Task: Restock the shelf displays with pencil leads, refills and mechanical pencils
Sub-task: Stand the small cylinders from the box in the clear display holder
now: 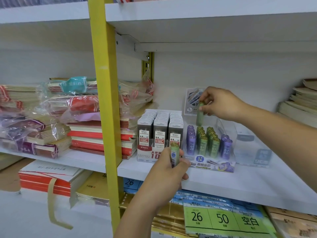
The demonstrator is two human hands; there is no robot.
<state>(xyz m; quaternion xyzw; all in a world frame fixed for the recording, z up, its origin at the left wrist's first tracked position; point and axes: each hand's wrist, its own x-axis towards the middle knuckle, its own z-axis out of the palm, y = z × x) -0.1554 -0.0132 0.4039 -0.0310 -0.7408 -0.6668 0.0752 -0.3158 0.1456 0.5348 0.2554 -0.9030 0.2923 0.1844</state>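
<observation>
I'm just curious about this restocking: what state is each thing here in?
Right hand: pinches a green tube, upright over the display.
Left hand: grips a second green tube, upright.
Display tray: partly filled with purple and green tubes.
Grey lead box: three full rows.

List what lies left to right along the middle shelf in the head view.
Wrapped notebooks → yellow post → grey lead boxes → tube display → clear tray → paper stack. The red notebook stack straddles the post, so it is left out.
</observation>
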